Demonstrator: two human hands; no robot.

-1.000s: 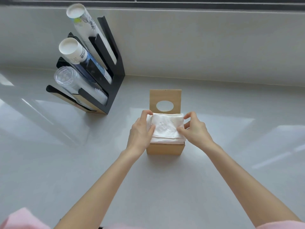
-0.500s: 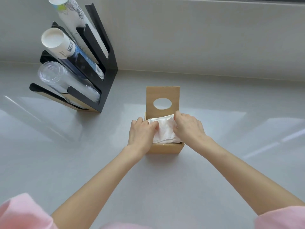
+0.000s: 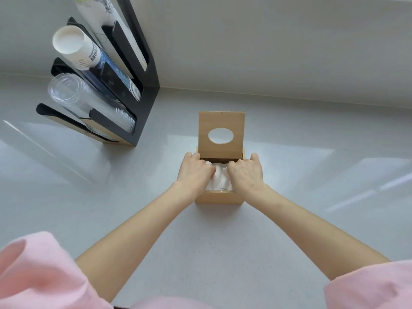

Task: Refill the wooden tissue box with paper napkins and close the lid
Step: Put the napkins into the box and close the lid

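A small wooden tissue box (image 3: 219,198) stands on the grey counter, its lid (image 3: 221,131) with an oval hole raised upright at the back. White paper napkins (image 3: 219,181) lie inside, crumpled in the middle and below the rim. My left hand (image 3: 193,172) and my right hand (image 3: 245,173) press down on the napkins from either side, fingers curled into the box, with the outer fingers resting along the box's side walls. Most of the stack is hidden under my hands.
A black slanted cup holder (image 3: 142,94) stands at the back left with stacks of paper cups (image 3: 73,49) and clear plastic cups (image 3: 71,94). A pale wall (image 3: 278,47) rises behind the box. Grey counter (image 3: 312,175) stretches to both sides.
The napkins went from sitting on top of the box to being pushed down inside it. Both hands moved lower into the box and closer together. The view tilted nearer.
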